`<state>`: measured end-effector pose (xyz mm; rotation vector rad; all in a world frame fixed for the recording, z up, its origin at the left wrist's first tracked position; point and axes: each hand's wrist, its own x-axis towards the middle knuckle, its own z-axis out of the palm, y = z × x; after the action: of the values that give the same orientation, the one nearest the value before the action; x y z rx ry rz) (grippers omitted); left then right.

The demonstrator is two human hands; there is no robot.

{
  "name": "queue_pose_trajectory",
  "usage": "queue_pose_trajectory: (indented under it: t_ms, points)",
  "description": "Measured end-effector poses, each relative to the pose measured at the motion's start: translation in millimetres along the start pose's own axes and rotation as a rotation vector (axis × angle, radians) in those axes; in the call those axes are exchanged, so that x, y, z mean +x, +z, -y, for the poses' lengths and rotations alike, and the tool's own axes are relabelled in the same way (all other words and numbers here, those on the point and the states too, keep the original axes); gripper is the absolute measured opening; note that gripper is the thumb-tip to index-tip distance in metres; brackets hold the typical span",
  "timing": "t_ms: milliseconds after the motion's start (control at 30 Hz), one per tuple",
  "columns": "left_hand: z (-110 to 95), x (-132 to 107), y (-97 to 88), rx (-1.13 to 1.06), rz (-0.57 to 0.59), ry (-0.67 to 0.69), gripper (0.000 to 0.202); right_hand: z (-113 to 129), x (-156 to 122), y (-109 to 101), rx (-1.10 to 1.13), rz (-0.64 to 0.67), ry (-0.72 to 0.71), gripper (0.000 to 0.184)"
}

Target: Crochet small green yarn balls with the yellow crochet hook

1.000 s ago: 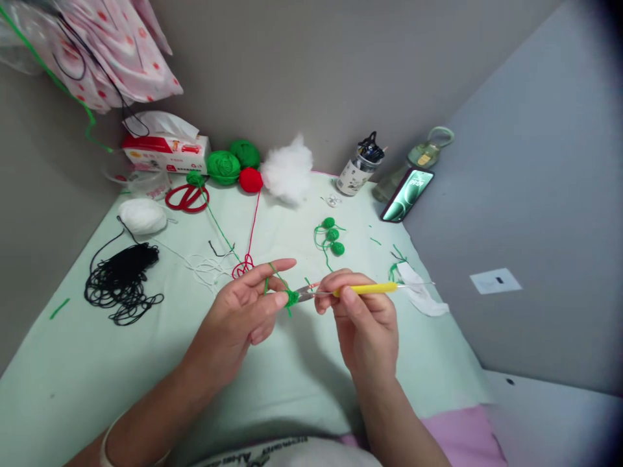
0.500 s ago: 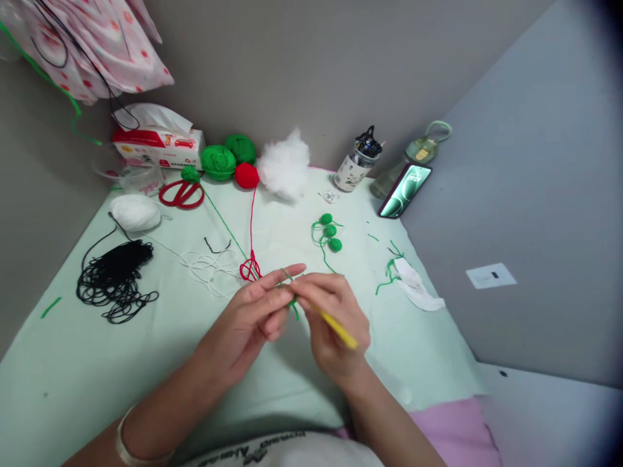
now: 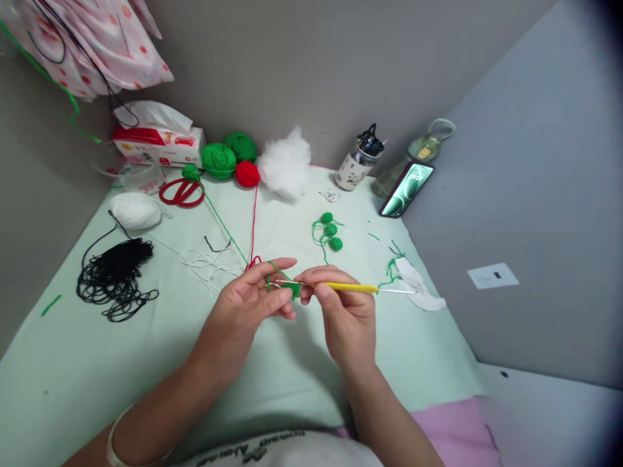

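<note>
My right hand grips a crochet hook by its yellow handle, held almost level. The hook's metal tip points left and meets a small green crochet piece. My left hand pinches that piece between thumb and fingers, with green yarn running over its raised index finger. A green strand leads back toward a small green ball. Beyond my hands lie several small green crocheted balls with loose tails. Part of the green piece is hidden by my fingers.
At the left are black yarn, a white yarn ball and red-handled scissors. Green yarn balls, a red ball, white stuffing and a tissue box line the back. A phone leans on a bottle at right.
The crochet hook has swung from slanting down toward me to nearly level, its tip now showing left of the green piece. My right hand has turned, and my left fingers have shifted slightly.
</note>
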<state>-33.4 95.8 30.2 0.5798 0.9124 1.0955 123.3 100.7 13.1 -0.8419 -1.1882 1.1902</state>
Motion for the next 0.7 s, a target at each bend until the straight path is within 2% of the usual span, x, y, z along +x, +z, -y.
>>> queue_pose_trajectory:
  t_ms: [200,300,467,700]
  points:
    - [1,1,-2.6,-0.061,0.045,-0.071,0.024,6,4,1,0.205,-0.033,0.143,0.014]
    - [1,1,-3.5,-0.067,0.072,-0.071,0.022,8,6,0,0.258,-0.006,0.16,0.018]
    - [0,-1,-5.0,0.011,0.055,-0.051,0.024,10,1,-2,0.105,0.0,0.029,0.018]
    - [6,-2,-8.3,0.177,-0.032,0.147,0.024,15,-9,-1,-0.203,-0.011,-0.19,0.022]
